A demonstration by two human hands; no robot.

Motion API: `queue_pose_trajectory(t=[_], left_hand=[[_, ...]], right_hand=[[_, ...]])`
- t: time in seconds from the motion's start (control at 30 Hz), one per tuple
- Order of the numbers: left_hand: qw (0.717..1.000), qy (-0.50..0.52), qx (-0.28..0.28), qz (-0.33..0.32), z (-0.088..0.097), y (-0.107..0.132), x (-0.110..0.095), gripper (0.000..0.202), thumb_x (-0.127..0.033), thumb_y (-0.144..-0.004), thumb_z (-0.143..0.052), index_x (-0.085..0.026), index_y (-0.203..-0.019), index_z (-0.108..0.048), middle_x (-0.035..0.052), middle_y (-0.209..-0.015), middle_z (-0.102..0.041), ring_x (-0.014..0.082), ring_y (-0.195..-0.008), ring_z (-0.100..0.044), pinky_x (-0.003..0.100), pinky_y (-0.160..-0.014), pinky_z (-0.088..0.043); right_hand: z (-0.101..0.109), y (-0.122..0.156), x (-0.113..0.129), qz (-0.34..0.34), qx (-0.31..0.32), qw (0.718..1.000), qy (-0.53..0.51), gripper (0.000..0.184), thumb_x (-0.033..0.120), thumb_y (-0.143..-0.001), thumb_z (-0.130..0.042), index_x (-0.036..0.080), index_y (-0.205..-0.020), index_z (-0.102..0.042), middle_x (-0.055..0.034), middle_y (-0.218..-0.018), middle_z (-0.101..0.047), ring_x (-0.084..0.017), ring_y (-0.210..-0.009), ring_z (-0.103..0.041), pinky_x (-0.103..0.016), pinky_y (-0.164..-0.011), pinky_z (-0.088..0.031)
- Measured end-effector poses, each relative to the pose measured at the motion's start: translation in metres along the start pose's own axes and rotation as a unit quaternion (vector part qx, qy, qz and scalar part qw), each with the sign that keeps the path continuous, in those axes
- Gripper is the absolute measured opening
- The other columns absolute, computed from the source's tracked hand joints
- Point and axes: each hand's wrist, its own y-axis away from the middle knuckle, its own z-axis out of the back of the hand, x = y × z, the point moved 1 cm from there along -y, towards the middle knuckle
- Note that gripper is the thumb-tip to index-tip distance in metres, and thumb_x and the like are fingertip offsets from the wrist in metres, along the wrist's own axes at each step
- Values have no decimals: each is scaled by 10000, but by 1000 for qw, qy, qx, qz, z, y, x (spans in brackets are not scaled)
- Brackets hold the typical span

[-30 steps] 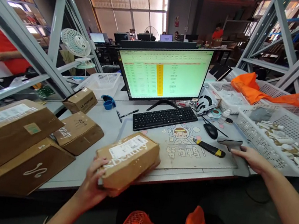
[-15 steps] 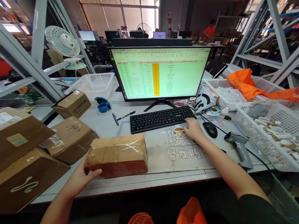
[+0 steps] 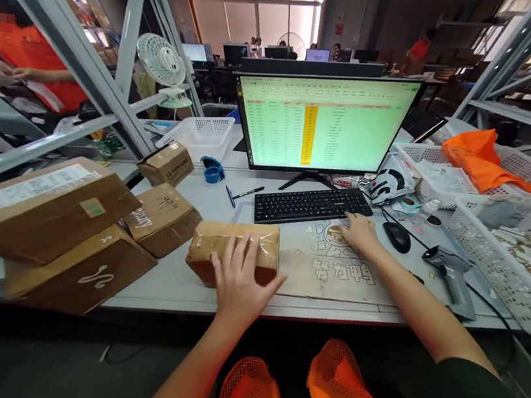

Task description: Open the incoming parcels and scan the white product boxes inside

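A taped cardboard box (image 3: 236, 229) lies near the desk's front edge. My left hand (image 3: 241, 281) is spread over its front side, fingers apart and touching the top edge without wrapping round it. At the right end of the black keyboard (image 3: 311, 205), my right hand (image 3: 359, 232) rests with its fingertips at the lower corner keys, fingers stretched out and holding nothing. Behind the keyboard, a monitor (image 3: 349, 125) shows a spreadsheet with a yellow column. Just right of that hand sits a black mouse (image 3: 396, 237).
Several cardboard boxes (image 3: 82, 272) are stacked at the left. A barcode scanner (image 3: 454, 281) lies right of the mouse, by a white basket (image 3: 518, 261) of small pieces. Pens (image 3: 247, 192) and a blue-lidded container (image 3: 212, 170) lie left of the keyboard. A person in orange (image 3: 32, 61) stands beyond the frame.
My left hand has moved from the box's left end to its front and opened out. The box has turned slightly. The view has shifted left; my right hand stays at the keyboard.
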Motion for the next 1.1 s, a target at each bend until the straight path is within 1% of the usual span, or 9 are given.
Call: queue_pose_trajectory(t=[0.1, 0.2, 0.33, 0.4, 0.47, 0.63, 0.73, 0.83, 1.1], left_hand=[[1000, -6, -2, 19, -12, -6, 8, 623, -427, -875, -701, -115, -1393, -550, 206, -1413, -612, 441, -1390, -508, 685, -1227, -167], [998, 44, 16, -40, -3, -4, 40, 576, -321, -834, -656, -116, -1366, -576, 188, -1388, -627, 423, -1398, -509, 642, -1224, -243], [989, 85, 64, -107, 15, 2, 74, 643, -339, -857, -661, -127, -1450, -531, 190, -1444, -586, 401, -1452, -461, 595, -1228, -289], [990, 67, 77, -100, 17, 5, 77, 687, -411, -871, -703, -131, -1470, -516, 191, -1453, -579, 399, -1462, -449, 588, -1232, -281], [992, 55, 75, -85, 15, 7, 75, 688, -456, -863, -737, -137, -1441, -544, 181, -1431, -598, 391, -1448, -470, 581, -1232, -278], [994, 61, 55, -70, 9, 7, 70, 532, -408, -811, -768, -158, -1269, -663, 135, -1304, -686, 355, -1359, -570, 555, -1219, -298], [994, 62, 59, -70, 10, 7, 72, 541, -398, -792, -763, -154, -1266, -669, 133, -1308, -688, 352, -1361, -571, 541, -1210, -309], [993, 68, 60, -72, 11, 8, 74, 564, -422, -786, -761, -147, -1270, -667, 141, -1335, -676, 360, -1366, -565, 537, -1213, -296], [993, 71, 60, -73, 11, 8, 75, 559, -399, -792, -745, -133, -1276, -664, 143, -1334, -677, 361, -1376, -557, 538, -1224, -273]], right_hand=[[3, 65, -36, -9, 19, 1000, 23, 447, 412, -1046, -583, 90, -1351, -643, -192, -1265, -612, -360, -1202, -528, -472, -1010, -423], [-13, 124, -82, -58, 17, 997, 57, 500, 458, -1031, -597, 63, -1336, -631, -210, -1228, -615, -392, -1150, -556, -530, -971, -458], [-38, 158, -115, -25, -75, 997, 21, 485, 412, -1049, -460, 14, -1245, -654, -217, -1078, -622, -392, -997, -602, -528, -897, -504], [-36, 163, -101, 48, -158, 985, -50, 524, 422, -1069, -409, -15, -1235, -645, -227, -1073, -612, -384, -982, -605, -506, -886, -518], [-20, 167, -66, 139, -204, 958, -143, 518, 435, -1102, -408, 4, -1307, -610, -214, -1144, -602, -353, -1011, -611, -462, -892, -529], [34, 180, 66, 355, -147, 878, -285, 408, 389, -1139, -442, 108, -1411, -560, -150, -1196, -584, -283, -1027, -612, -382, -869, -538], [45, 175, 116, 412, -139, 856, -281, 429, 409, -1151, -398, 105, -1394, -577, -153, -1165, -587, -284, -946, -618, -393, -793, -545], [41, 162, 130, 432, -149, 848, -269, 444, 418, -1156, -379, 97, -1384, -586, -156, -1155, -589, -287, -918, -621, -408, -771, -548], [41, 142, 126, 470, -180, 824, -260, 427, 406, -1152, -418, 76, -1350, -604, -164, -1138, -588, -285, -937, -600, -413, -795, -540]])
